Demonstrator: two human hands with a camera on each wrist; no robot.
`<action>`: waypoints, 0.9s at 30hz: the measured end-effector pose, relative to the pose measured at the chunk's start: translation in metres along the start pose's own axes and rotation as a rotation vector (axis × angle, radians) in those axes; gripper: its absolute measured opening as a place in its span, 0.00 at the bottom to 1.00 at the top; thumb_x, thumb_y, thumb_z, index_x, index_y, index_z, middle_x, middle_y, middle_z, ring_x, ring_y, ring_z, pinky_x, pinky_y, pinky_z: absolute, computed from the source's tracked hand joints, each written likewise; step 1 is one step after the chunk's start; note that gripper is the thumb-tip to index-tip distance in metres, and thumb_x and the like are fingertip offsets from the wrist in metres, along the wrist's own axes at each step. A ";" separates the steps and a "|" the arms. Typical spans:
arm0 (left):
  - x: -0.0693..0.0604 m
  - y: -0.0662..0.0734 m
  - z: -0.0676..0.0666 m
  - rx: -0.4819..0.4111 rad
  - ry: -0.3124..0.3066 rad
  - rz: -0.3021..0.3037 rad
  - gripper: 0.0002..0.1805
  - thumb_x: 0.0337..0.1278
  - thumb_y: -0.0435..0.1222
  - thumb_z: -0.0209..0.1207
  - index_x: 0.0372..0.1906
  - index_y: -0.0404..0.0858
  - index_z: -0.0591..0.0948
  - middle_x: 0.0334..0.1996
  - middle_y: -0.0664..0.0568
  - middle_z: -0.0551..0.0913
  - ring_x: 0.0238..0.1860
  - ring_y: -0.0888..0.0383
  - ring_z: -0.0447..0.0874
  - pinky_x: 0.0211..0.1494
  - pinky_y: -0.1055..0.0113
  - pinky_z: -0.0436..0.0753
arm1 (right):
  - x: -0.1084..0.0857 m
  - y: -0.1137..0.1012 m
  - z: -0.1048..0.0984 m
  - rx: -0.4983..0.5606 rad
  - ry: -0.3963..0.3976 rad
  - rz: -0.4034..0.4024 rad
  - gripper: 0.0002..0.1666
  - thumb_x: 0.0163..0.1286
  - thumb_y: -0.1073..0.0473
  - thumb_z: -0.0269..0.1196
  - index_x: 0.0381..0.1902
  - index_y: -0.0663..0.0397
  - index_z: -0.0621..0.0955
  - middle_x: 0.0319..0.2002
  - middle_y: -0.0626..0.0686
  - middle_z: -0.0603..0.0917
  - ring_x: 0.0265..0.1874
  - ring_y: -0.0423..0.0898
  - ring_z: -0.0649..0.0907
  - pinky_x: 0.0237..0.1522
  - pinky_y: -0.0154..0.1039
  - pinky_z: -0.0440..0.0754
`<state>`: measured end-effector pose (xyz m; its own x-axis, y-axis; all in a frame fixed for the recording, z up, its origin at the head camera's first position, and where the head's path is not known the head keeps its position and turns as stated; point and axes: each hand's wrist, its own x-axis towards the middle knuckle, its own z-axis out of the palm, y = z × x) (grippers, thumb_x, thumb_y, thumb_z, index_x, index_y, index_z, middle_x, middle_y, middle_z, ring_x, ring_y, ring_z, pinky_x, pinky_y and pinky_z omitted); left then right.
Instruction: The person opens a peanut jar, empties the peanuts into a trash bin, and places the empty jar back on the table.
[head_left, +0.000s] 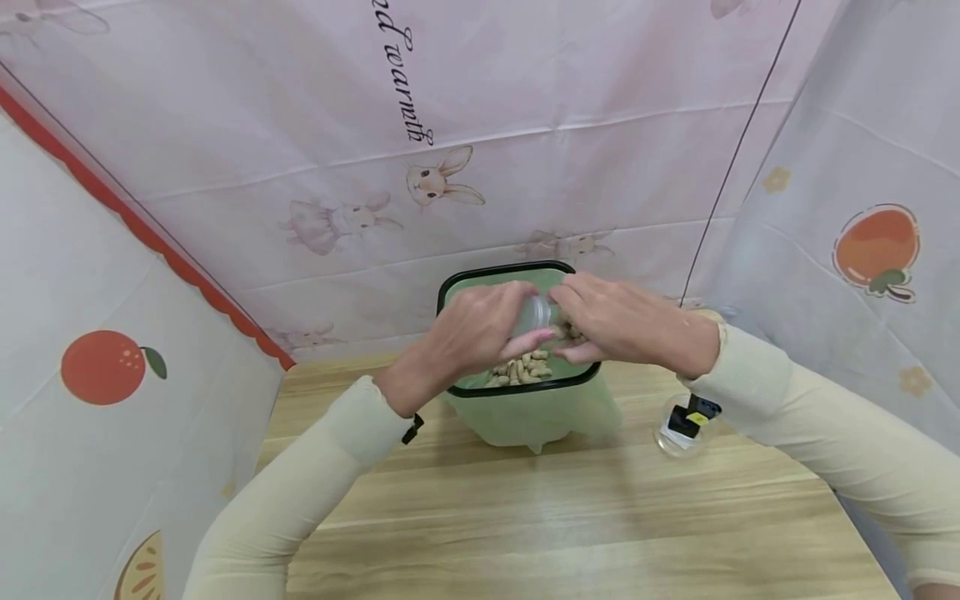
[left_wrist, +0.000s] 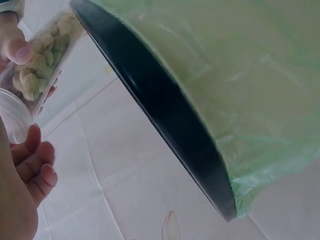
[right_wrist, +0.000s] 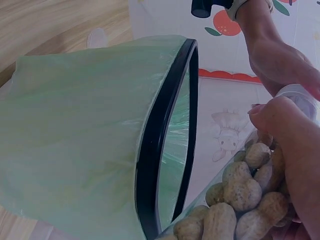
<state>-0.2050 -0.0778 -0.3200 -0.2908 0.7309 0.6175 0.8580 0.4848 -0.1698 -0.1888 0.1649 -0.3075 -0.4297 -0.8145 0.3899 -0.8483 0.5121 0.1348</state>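
Above a bin [head_left: 517, 390] with a black rim and green liner, both hands meet at a clear jar of peanuts [right_wrist: 227, 187]. My right hand [head_left: 618, 321] grips the body of this jar, thumb along its side. At the jar's left end, my left hand [head_left: 480, 325] holds a clear rimmed plastic piece [head_left: 534, 312]; whether it is a lid or a second container I cannot tell. Unshelled peanuts [head_left: 521, 369] lie inside the bin. In the left wrist view, the jar [left_wrist: 47, 57] is tilted and partly filled.
A clear round container [head_left: 675, 437] stands on the wooden table [head_left: 525, 517], to the right of the bin and partly behind the right wrist's strap camera [head_left: 693, 414]. Printed cloth walls [head_left: 337, 133] rise behind the table and on both sides.
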 end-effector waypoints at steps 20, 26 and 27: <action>-0.006 -0.016 -0.003 -0.128 -0.105 0.224 0.42 0.60 0.48 0.70 0.75 0.43 0.64 0.68 0.41 0.75 0.37 0.56 0.84 0.43 0.65 0.85 | -0.006 0.005 -0.002 -0.027 0.025 -0.003 0.27 0.62 0.46 0.74 0.40 0.60 0.75 0.30 0.49 0.74 0.26 0.40 0.69 0.24 0.31 0.69; -0.004 -0.015 -0.004 -0.089 -0.064 0.231 0.37 0.64 0.48 0.68 0.73 0.42 0.68 0.62 0.43 0.79 0.43 0.54 0.87 0.48 0.66 0.86 | -0.004 0.003 -0.005 -0.008 -0.012 0.013 0.26 0.64 0.45 0.72 0.42 0.60 0.76 0.31 0.49 0.74 0.26 0.40 0.69 0.24 0.31 0.70; -0.004 -0.015 -0.005 -0.072 -0.064 0.228 0.37 0.65 0.50 0.67 0.73 0.41 0.68 0.61 0.43 0.80 0.43 0.54 0.86 0.48 0.65 0.86 | -0.003 0.003 -0.006 -0.007 -0.017 0.015 0.26 0.64 0.45 0.72 0.42 0.61 0.76 0.31 0.49 0.74 0.27 0.40 0.69 0.24 0.31 0.70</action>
<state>-0.2150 -0.0905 -0.3165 -0.1103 0.8477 0.5188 0.9320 0.2697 -0.2424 -0.1882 0.1708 -0.3029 -0.4475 -0.8112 0.3764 -0.8397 0.5259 0.1350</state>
